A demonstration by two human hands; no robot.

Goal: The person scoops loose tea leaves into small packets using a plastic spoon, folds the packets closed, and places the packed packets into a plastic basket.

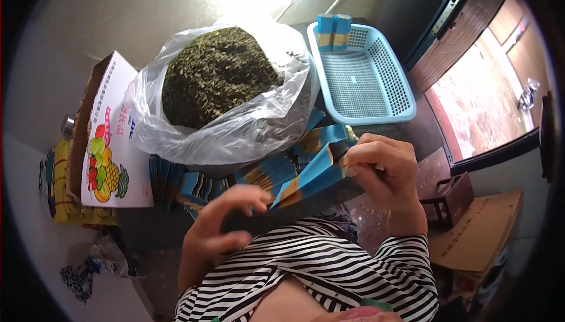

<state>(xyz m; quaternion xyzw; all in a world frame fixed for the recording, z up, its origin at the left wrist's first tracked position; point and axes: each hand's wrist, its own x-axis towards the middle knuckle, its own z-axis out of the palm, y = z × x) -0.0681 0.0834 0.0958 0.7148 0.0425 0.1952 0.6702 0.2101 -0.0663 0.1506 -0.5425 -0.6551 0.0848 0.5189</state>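
Observation:
In front of my chest a blue and tan paper packet slants up to the right, with a dark opening at its upper end. My right hand pinches that upper end between thumb and fingers. At the packet's lower end is my left hand, slightly blurred, its fingers curved and apart, with the fingertips close to the packet's edge. Rows of similar flat blue packets lie behind on the dark table. A clear plastic bag beyond them holds a heap of dried, crumbled green leaves.
A light blue plastic basket stands at the back right, with two upright blue and tan packets in its far corner. On the left is a white carton printed with fruit. Flattened cardboard and a brown stool are at the lower right.

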